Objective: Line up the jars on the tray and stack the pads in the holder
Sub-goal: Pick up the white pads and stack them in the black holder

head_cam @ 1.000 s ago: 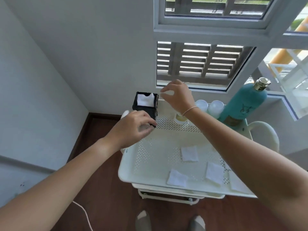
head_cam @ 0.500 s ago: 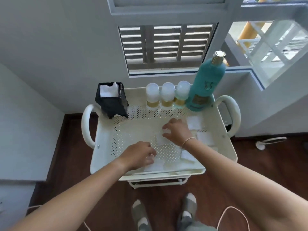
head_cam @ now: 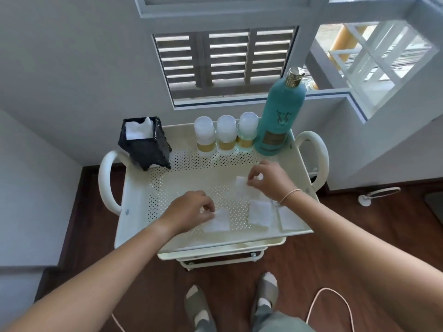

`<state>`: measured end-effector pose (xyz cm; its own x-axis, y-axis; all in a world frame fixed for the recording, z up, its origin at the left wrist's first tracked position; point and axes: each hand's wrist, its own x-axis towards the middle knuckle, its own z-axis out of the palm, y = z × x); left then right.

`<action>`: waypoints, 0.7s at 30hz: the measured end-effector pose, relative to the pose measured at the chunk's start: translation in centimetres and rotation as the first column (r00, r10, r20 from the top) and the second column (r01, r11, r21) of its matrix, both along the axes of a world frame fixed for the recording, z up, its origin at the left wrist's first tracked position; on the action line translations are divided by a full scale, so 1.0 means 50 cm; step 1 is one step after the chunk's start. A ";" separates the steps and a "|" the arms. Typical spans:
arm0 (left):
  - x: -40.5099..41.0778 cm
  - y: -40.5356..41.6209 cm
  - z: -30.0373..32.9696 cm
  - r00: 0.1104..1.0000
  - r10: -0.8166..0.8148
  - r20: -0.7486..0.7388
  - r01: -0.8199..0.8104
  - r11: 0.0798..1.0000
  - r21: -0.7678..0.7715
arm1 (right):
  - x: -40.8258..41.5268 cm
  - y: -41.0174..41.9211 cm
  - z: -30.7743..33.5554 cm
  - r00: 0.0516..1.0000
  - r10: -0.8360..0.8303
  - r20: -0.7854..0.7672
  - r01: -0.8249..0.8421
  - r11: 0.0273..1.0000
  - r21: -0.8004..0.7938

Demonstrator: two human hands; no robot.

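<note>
1. Head view: three jars [head_cam: 224,134] stand lined up at the tray's [head_cam: 134,226] upper edge; the holder [head_cam: 143,142] is upper left.
2. Left hand [head_cam: 191,210] pinches a pad [head_cam: 219,221] at lower centre; right hand [head_cam: 268,180] pinches another pad [head_cam: 242,185].
3. The pads look light and floppy, best lifted by an edge.

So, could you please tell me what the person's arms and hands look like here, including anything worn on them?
Both arms are bare from the frame edge down to the hands, with no sleeves, gloves or rings visible. The left hand wears nothing on its wrist. The right hand has a thin, pale band looped around its wrist, like a cord or hair tie.
</note>
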<state>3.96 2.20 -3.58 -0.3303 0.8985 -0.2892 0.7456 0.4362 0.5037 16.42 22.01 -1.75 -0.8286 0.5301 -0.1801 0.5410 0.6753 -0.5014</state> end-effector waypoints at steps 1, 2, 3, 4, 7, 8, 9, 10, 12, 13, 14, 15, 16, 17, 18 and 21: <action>0.002 0.014 0.005 1.000 -0.011 -0.001 0.011 1.000 0.017 | 0.021 0.011 0.010 1.000 -0.009 0.012 0.009 1.000 0.003; 0.006 0.031 0.010 1.000 -0.024 -0.001 0.024 0.999 0.032 | 0.040 0.021 0.019 1.000 -0.016 0.027 0.016 1.000 0.004; 0.013 0.047 0.013 0.999 -0.037 0.003 0.036 0.998 0.044 | 0.058 0.027 0.024 0.999 -0.019 0.045 0.019 1.000 0.002; 0.023 0.066 0.017 0.999 -0.053 0.007 0.052 0.997 0.056 | 0.074 0.032 0.027 0.998 -0.026 0.064 0.026 1.000 0.001; 0.057 0.116 0.017 0.993 -0.121 0.012 0.120 0.990 0.077 | 0.115 0.038 0.029 0.989 -0.055 0.135 0.055 0.998 0.002; 0.067 0.129 0.015 0.990 -0.138 0.012 0.136 0.988 0.076 | 0.125 0.039 0.026 0.986 -0.053 0.157 0.052 0.999 0.006; 0.077 0.142 0.011 0.988 -0.153 0.013 0.151 0.986 0.077 | 0.135 0.040 0.022 0.983 -0.049 0.179 0.047 0.999 0.011; 0.085 0.153 0.006 0.986 -0.163 0.013 0.162 0.984 0.078 | 0.143 0.040 0.018 0.979 -0.041 0.202 0.038 0.999 0.017; 0.098 0.170 -0.004 0.985 -0.171 0.004 0.170 0.983 0.074 | 0.154 0.036 0.008 0.969 -0.016 0.246 0.009 1.000 0.028; 0.104 0.178 -0.008 0.985 -0.172 -0.005 0.172 0.983 0.070 | 0.158 0.033 0.003 0.964 -0.003 0.266 -0.007 0.999 0.037; 0.108 0.184 -0.013 0.985 -0.171 -0.017 0.172 0.983 0.063 | 0.161 0.031 -0.003 0.959 0.009 0.285 -0.024 0.998 0.049; 0.111 0.190 -0.017 0.985 -0.169 -0.035 0.171 0.984 0.054 | 0.163 0.028 -0.009 0.952 0.022 0.305 -0.044 0.997 0.065; 0.113 0.195 -0.022 0.984 -0.167 -0.056 0.170 0.984 0.046 | 0.164 0.025 -0.016 0.944 0.036 0.327 -0.066 0.994 0.082; 0.115 0.198 -0.026 0.983 -0.165 -0.079 0.169 0.985 0.040 | 0.165 0.022 -0.022 0.936 0.048 0.349 -0.088 0.991 0.102; 0.115 0.201 -0.030 0.981 -0.166 -0.101 0.170 0.985 0.036 | 0.165 0.019 -0.029 0.929 0.053 0.366 -0.105 0.987 0.124; 0.115 0.204 -0.038 0.973 -0.183 -0.144 0.187 0.982 0.015 | 0.165 0.014 -0.043 0.918 0.042 0.395 -0.118 0.978 0.170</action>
